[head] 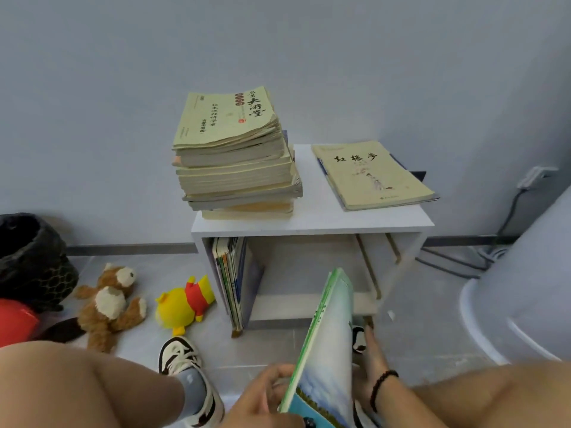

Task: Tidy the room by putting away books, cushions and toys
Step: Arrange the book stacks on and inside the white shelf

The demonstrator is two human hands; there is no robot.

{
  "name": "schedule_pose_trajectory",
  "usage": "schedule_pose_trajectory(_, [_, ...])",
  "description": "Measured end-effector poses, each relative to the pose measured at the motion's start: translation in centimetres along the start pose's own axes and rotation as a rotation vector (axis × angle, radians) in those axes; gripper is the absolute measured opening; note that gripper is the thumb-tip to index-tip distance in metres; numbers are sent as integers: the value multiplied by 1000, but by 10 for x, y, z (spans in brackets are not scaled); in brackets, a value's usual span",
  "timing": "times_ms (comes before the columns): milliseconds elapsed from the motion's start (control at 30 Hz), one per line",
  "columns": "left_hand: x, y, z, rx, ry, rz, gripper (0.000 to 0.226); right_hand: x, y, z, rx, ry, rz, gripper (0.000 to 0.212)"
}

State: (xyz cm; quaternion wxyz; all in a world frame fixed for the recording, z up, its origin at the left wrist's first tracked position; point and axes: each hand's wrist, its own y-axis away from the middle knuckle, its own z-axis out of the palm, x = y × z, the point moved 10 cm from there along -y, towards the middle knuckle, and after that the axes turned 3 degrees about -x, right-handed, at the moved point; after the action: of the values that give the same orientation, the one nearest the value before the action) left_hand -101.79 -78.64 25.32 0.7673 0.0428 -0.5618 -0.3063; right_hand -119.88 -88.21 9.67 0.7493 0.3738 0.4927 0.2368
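A thin book (327, 344) with a green spine and a blue-white cover stands tilted on edge low in the middle, in front of a small white shelf (309, 225). My left hand (262, 393) grips its lower left edge with curled fingers. My right hand (372, 356), a bead bracelet at the wrist, lies with straight fingers along the book's right face; its thumb is hidden. Several thin books (231, 273) stand upright at the left of the shelf's opening. On the floor to the left lie a brown teddy (108, 304) and a yellow plush bear (182, 304).
A tall stack of books (234, 156) and a flat pale book (370, 174) lie on the shelf top. A black bin (31, 261) and a red object (15, 319) are at the left, and a big white tub (525, 288) and cables (463, 257) at the right. My knees and shoes (182, 353) fill the bottom.
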Motion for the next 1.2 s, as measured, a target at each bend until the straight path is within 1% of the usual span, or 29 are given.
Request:
schedule_pose_trajectory(33, [-4, 5, 1, -1, -20, -6, 96, 15, -8, 13, -88, -19, -16, 77])
schedule_pose_trajectory(67, [-7, 7, -3, 13, -23, -9, 100, 11, -9, 35, -163, -25, -112, 70])
schedule_pose_trajectory(100, [-9, 11, -9, 22, -12, -26, 97, 26, -25, 48, -280, -92, -127, 62])
schedule_pose_trajectory(133, [-13, 16, -18, 24, 24, -54, 92, 49, -20, 62, -308, -174, -23, 57])
schedule_pose_trajectory(167, [-14, 16, -23, 21, 36, -76, 88, 56, -1, 69, -260, -105, 60, 60])
schedule_pose_trajectory(200, [-13, 21, -32, 41, 49, -95, 84, 71, -5, 66, -264, -97, 107, 67])
schedule_pose_trajectory(233, [-11, 21, -39, 58, 19, -95, 76, 79, -3, 61, -227, -94, 187, 74])
schedule_pose_trajectory(267, [-9, 22, -49, 95, -69, -92, 67, 74, -3, 49, -123, -35, 164, 77])
schedule_pose_trajectory(300, [-8, 22, -62, 159, -220, -74, 61, 58, -8, 36, -33, -43, 79, 81])
schedule_pose_trajectory(333, [-7, 21, -75, 218, -390, -44, 57, 43, -8, 22, 61, 7, 0, 84])
schedule_pose_trajectory(367, [-7, 19, -85, 249, -540, -26, 55, 26, 5, 13, 180, 82, -68, 81])
schedule_pose_trajectory(400, [-10, 15, -92, 264, -655, -37, 53, 12, 13, 7, 244, 94, -132, 75])
schedule_pose_trajectory(467, [-17, 7, -96, 256, -774, -64, 51, -6, 27, -2, 319, 66, -231, 60])
schedule_pose_trajectory(533, [-20, -5, -99, 248, -834, -80, 51, -27, 32, 0, 304, 66, -335, 49])
schedule_pose_trajectory(600, [-21, -18, -107, 250, -843, -122, 56, -50, 42, 13, 234, 51, -459, 33])
schedule_pose_trajectory(667, [-31, -29, -125, 268, -690, -204, 72, -69, 49, 39, 134, 124, -578, 16])
schedule_pose_trajectory(700, [-40, -33, -134, 272, -601, -254, 79, -73, 51, 51, 83, 184, -620, 12])
schedule_pose_trajectory(733, [-47, -36, -141, 276, -554, -286, 85, -78, 52, 64, 38, 236, -667, 11])
schedule_pose_trajectory(767, [-47, -40, -143, 284, -564, -290, 86, -83, 54, 74, 0, 284, -713, 13])
schedule_pose_trajectory(800, [-45, -42, -144, 301, -600, -276, 80, -87, 53, 79, -23, 316, -741, 20])
schedule_pose_trajectory(867, [-34, -52, -144, 353, -695, -199, 54, -101, 49, 89, -67, 406, -793, 37])
schedule_pose_trajectory(900, [-27, -56, -142, 390, -741, -155, 42, -110, 49, 95, -83, 484, -810, 39])
schedule_pose_trajectory(933, [-21, -60, -144, 441, -785, -127, 35, -119, 45, 102, -92, 587, -815, 38])
schedule_pose_trajectory(967, [-16, -63, -145, 495, -817, -109, 34, -126, 40, 110, -98, 714, -793, 39])
schedule_pose_trajectory(1033, [-16, -70, -154, 607, -816, -125, 41, -131, 22, 121, -137, 923, -679, 44])
schedule_pose_trajectory(1067, [-19, -70, -162, 665, -793, -150, 43, -127, 10, 127, -175, 966, -606, 43])
schedule_pose_trajectory(1100, [-21, -70, -167, 720, -749, -168, 46, -121, 4, 133, -235, 936, -534, 41])
schedule_pose_trajectory(1167, [-22, -73, -176, 810, -668, -170, 46, -103, -9, 150, -335, 756, -404, 42])
schedule_pose_trajectory(1200, [-22, -75, -176, 844, -640, -158, 45, -96, -14, 159, -365, 678, -368, 43])
